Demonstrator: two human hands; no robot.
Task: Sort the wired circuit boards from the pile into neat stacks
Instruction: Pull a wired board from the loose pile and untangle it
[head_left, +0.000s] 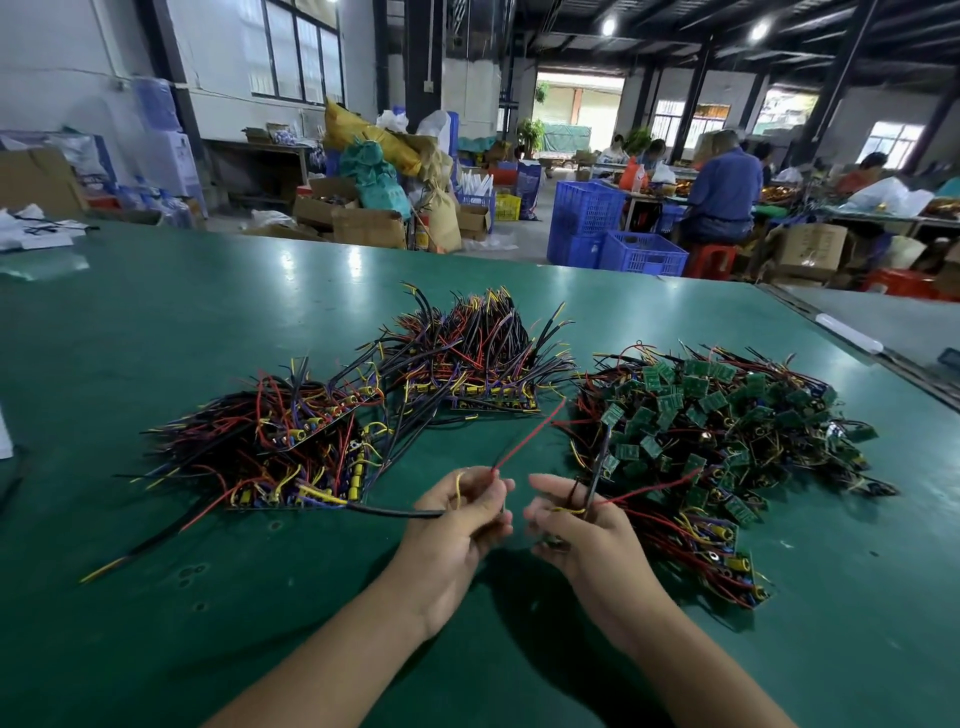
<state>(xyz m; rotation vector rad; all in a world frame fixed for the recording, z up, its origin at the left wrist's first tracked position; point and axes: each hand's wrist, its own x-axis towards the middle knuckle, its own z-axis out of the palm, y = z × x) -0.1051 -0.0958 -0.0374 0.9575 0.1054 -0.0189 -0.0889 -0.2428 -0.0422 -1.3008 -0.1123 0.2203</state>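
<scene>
A green tabletop (156, 322) seen from above by the person working at it.

At the left lies a stack of wired circuit boards (291, 452), its boards in rough rows and its black, red and yellow leads fanning out to the left. Just behind it and further right lies a second stack (478, 364), its leads pointing up and away.

In the near centre, the left hand (457, 525) has its fingers curled round a few leads. A red wire (530, 436) rises from it to the right, and a black wire (395, 513) trails left to the near edge of the first stack. Just beside it, the right hand (576, 525) pinches another bundle of black, yellow and red leads. The boards at the ends of both bundles are too blurred to make out.

At the right sits the loose pile (727, 441), a tangle of small green boards and wires. One red lead from the right hand runs back toward it.

Likely risks:
- The trailing black wire may drag the first stack out of line if the left hand lifts.
- The lead running into the pile may snag and pull other boards along.
- With the hands this close, the two bundles could tangle.

Blue crates (618, 234) stand on the floor beyond the table.
</scene>
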